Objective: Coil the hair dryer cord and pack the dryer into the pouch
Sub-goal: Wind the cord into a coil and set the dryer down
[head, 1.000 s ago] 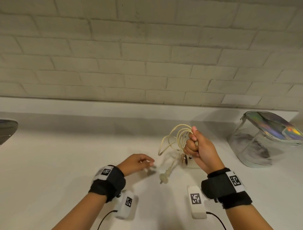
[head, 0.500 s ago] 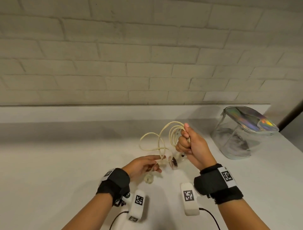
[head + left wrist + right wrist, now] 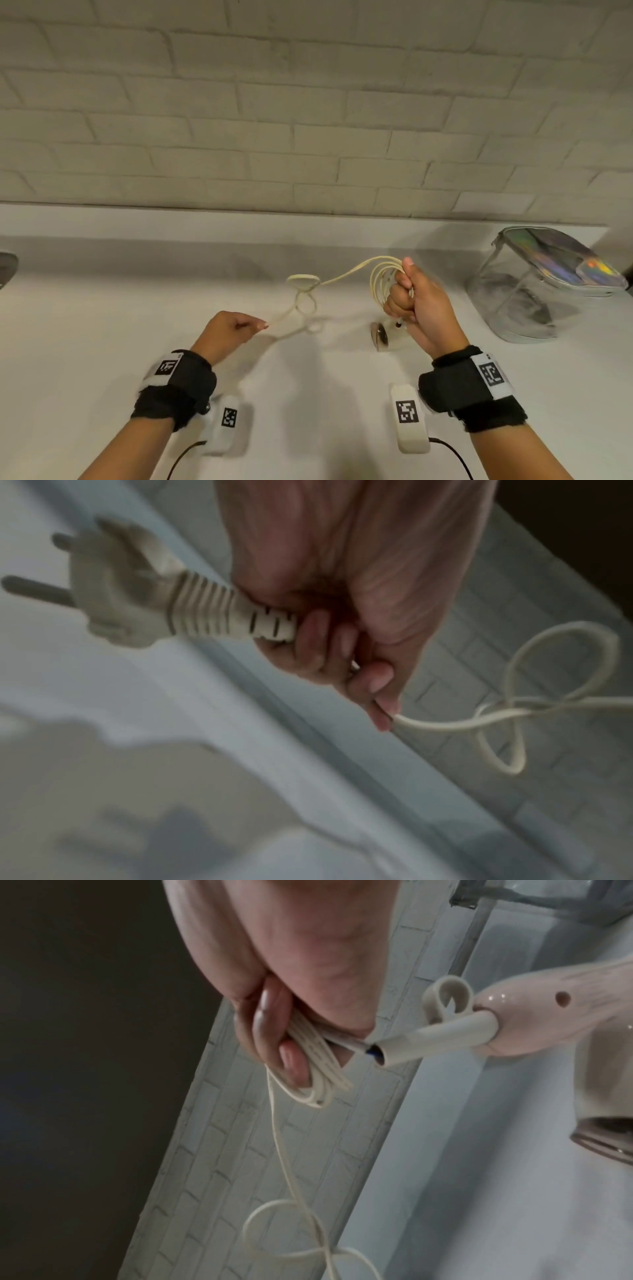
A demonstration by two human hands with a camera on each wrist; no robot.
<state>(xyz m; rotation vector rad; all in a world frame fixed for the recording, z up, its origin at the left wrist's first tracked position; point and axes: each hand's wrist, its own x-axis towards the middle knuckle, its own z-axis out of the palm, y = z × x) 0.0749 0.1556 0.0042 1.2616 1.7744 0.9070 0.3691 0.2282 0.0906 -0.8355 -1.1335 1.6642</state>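
hands (image 3: 233, 330) apart, cord (image 3: 342, 275) stretched since earlier

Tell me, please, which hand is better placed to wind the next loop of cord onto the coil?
Left, probably. The left hand pinches the loose cord beside the plug and is free to carry it over. The right hand is busy gripping the coil.
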